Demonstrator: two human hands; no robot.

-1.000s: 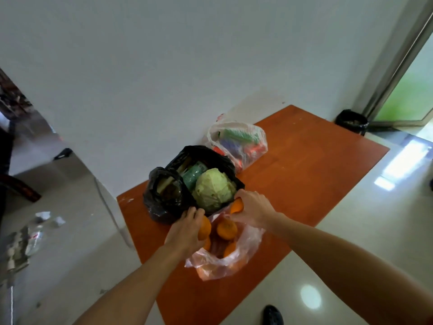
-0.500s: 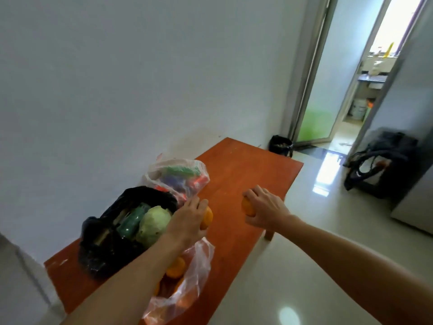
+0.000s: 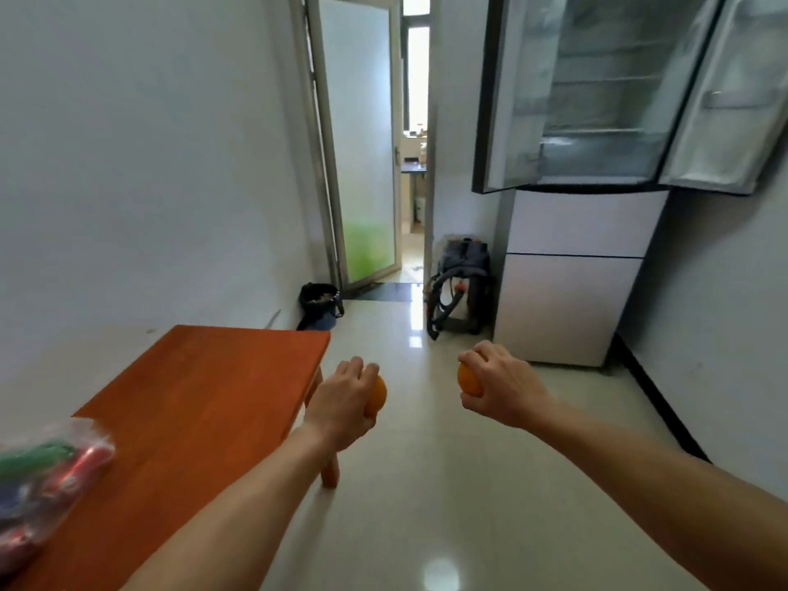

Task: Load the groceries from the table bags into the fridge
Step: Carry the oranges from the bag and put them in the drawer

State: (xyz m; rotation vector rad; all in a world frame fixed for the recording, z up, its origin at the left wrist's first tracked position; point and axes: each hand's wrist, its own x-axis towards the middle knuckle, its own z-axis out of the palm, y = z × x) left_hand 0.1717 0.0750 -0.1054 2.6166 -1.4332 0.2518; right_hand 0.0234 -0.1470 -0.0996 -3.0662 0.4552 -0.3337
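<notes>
Two grips, left grip (image 3: 345,403) and right grip (image 3: 501,386), are carrying two oranges: first orange (image 3: 377,396), second orange (image 3: 468,380). One counter (image 3: 204,390) is bearing one clear bag (image 3: 47,479), blurred, perhaps three packets inside. One fridge (image 3: 571,270) and one backpack (image 3: 462,287) are standing.

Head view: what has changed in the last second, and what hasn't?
The left hand with the left orange and the right hand with the right orange rose from the orange bag, now out of view, and moved off the table toward the open fridge. Unchanged: both grips; the packet bag on the table.
</notes>
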